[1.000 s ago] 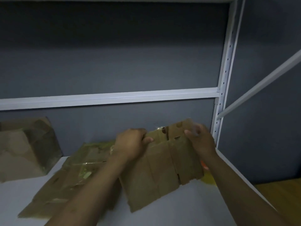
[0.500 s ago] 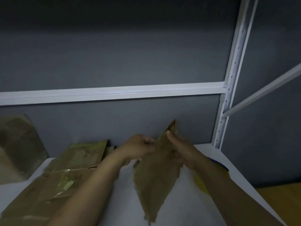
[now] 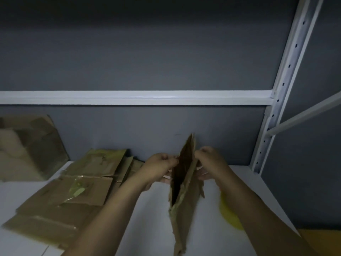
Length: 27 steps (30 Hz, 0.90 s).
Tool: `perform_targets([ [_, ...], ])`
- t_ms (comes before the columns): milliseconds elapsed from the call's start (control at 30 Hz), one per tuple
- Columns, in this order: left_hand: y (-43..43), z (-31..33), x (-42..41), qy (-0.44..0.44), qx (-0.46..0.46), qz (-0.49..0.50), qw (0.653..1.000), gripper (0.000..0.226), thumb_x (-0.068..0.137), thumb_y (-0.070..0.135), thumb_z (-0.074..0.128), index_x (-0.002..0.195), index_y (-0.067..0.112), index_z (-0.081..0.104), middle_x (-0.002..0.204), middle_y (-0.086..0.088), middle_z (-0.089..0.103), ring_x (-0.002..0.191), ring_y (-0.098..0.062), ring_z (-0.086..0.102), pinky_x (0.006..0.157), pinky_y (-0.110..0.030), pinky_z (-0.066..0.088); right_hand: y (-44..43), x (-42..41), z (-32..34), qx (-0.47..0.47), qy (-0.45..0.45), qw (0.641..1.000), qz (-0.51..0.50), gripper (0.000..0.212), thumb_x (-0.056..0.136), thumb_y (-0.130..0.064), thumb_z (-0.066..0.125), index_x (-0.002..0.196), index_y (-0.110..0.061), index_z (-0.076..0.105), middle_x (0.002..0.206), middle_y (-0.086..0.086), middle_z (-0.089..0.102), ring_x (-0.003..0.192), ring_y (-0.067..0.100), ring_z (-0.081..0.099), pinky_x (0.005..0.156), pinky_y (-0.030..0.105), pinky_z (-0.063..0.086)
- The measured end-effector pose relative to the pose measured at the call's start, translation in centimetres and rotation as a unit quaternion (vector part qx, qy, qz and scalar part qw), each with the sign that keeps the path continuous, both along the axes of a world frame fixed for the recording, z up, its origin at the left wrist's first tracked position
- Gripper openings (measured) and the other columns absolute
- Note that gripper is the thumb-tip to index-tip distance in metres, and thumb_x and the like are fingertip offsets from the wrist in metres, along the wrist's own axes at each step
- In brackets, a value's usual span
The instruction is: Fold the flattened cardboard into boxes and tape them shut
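Observation:
I hold a flattened brown cardboard piece [image 3: 184,183] edge-on above the white shelf [image 3: 153,218]. A dark gap shows between its two walls. My left hand [image 3: 158,169] pinches the left wall near the top. My right hand [image 3: 210,163] grips the right wall at the same height. The cardboard's ragged lower end hangs down toward the shelf's front. No tape roll can be made out.
A pile of flattened cardboard [image 3: 73,191] with glossy tape patches lies on the left of the shelf. A folded box [image 3: 25,148] stands at the far left against the grey wall. A yellow object [image 3: 228,213] sits under my right forearm. A white upright [image 3: 280,100] bounds the right side.
The cardboard went from lying flat and face-on to standing edge-on; its two walls have since been pulled apart, showing a dark gap. Both hands stayed on its top edges.

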<state>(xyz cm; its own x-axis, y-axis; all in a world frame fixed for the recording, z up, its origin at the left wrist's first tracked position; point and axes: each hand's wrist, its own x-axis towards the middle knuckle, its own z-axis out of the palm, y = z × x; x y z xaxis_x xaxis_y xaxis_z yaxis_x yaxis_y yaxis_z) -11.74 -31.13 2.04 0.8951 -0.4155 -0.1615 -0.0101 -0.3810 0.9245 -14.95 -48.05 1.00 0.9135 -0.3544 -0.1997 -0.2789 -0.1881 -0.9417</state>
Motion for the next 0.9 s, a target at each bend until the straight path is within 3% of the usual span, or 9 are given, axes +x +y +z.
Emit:
perform_targets([
  [67, -0.5, 0.1, 0.1, -0.03, 0.037, 0.009, 0.999, 0.018, 0.095, 0.024, 0.055, 0.106, 0.014, 0.066, 0.089, -0.002, 0.066, 0.072, -0.01, 0.061, 0.051, -0.016, 0.05, 0.0, 0.2, 0.4, -0.045, 0.0, 0.999, 0.01, 0.018, 0.09, -0.019, 0.052, 0.107, -0.013, 0.052, 0.092, 0.014, 0.062, 0.07, 0.027, 0.066, 0.06, 0.035, 0.059],
  [167, -1.0, -0.2, 0.8, -0.13, 0.125, 0.03, 0.983, 0.022, 0.094, 0.024, 0.052, 0.096, 0.011, 0.07, 0.08, -0.002, 0.066, 0.073, -0.015, 0.062, 0.061, -0.023, 0.051, -0.7, 0.6, 0.3, -0.081, -0.025, 0.996, 0.03, 0.052, 0.092, -0.015, 0.054, 0.141, -0.017, 0.039, 0.088, 0.013, 0.066, 0.063, 0.023, 0.066, 0.049, 0.027, 0.052],
  [233, -1.0, -0.2, 1.4, -0.18, 0.148, 0.053, 0.971, 0.023, 0.095, 0.018, 0.05, 0.092, 0.009, 0.071, 0.076, -0.002, 0.064, 0.066, -0.012, 0.056, 0.055, -0.02, 0.043, -1.7, 0.3, 0.2, -0.111, -0.041, 0.993, 0.028, 0.054, 0.092, -0.013, 0.052, 0.144, -0.016, 0.037, 0.081, 0.013, 0.068, 0.057, 0.022, 0.066, 0.047, 0.026, 0.052],
  [333, -0.3, 0.0, 2.5, -0.184, 0.128, 0.09, 0.97, 0.023, 0.094, 0.01, 0.052, 0.087, 0.009, 0.074, 0.074, -0.004, 0.068, 0.062, -0.013, 0.058, 0.051, -0.019, 0.042, -3.8, -0.4, 0.9, -0.126, -0.063, 0.99, -0.016, 0.034, 0.092, -0.01, 0.05, 0.124, -0.016, 0.056, 0.067, 0.012, 0.067, 0.048, 0.02, 0.061, 0.044, 0.025, 0.049],
  [400, 0.3, 0.2, 3.5, -0.199, 0.096, 0.133, 0.966, 0.021, 0.092, 0.008, 0.054, 0.085, 0.007, 0.074, 0.08, -0.006, 0.072, 0.071, -0.017, 0.064, 0.063, -0.025, 0.052, -5.1, -0.8, 1.6, -0.13, -0.04, 0.989, -0.057, 0.013, 0.091, -0.012, 0.052, 0.089, -0.009, 0.064, 0.05, 0.008, 0.061, 0.042, 0.02, 0.057, 0.045, 0.026, 0.047],
  [433, 0.6, 0.3, 4.0, -0.207, 0.082, 0.153, 0.963, 0.02, 0.092, 0.007, 0.055, 0.085, 0.008, 0.074, 0.084, -0.006, 0.072, 0.076, -0.019, 0.066, 0.07, -0.028, 0.054, -5.5, -1.2, 1.8, -0.122, -0.02, 0.989, -0.076, 0.019, 0.092, -0.014, 0.053, 0.08, -0.004, 0.064, 0.046, 0.007, 0.059, 0.041, 0.021, 0.055, 0.043, 0.025, 0.046],
  [633, 0.3, -0.3, 5.0, -0.271, 0.11, 0.191, 0.937, 0.021, 0.096, 0.018, 0.053, 0.105, 0.02, 0.072, 0.098, 0.006, 0.068, 0.082, -0.013, 0.064, 0.068, -0.025, 0.048, -5.9, -3.1, -0.2, -0.149, -0.055, 0.986, -0.042, 0.021, 0.09, -0.011, 0.05, 0.078, -0.002, 0.063, 0.058, 0.009, 0.057, 0.044, 0.012, 0.051, 0.047, 0.025, 0.04],
  [800, -0.3, -1.3, 4.4, -0.261, -0.012, 0.217, 0.941, 0.024, 0.097, 0.026, 0.056, 0.112, 0.011, 0.067, 0.077, 0.001, 0.068, 0.066, -0.014, 0.065, 0.062, -0.029, 0.053, -6.4, -2.8, -1.2, -0.35, -0.09, 0.932, -0.022, 0.047, 0.089, -0.056, 0.04, 0.062, -0.021, 0.056, 0.065, 0.007, 0.055, 0.069, 0.024, 0.055, 0.057, 0.028, 0.033],
  [900, -0.1, -2.6, 3.4, -0.26, -0.089, 0.185, 0.944, 0.03, 0.097, 0.039, 0.051, 0.12, 0.02, 0.058, 0.09, 0.002, 0.068, 0.08, -0.013, 0.069, 0.075, -0.035, 0.058, -6.5, -2.3, -1.9, -0.346, -0.143, 0.927, -0.011, 0.046, 0.085, -0.065, 0.04, 0.058, -0.029, 0.051, 0.09, 0.003, 0.057, 0.096, 0.018, 0.054, 0.072, 0.025, 0.033],
])
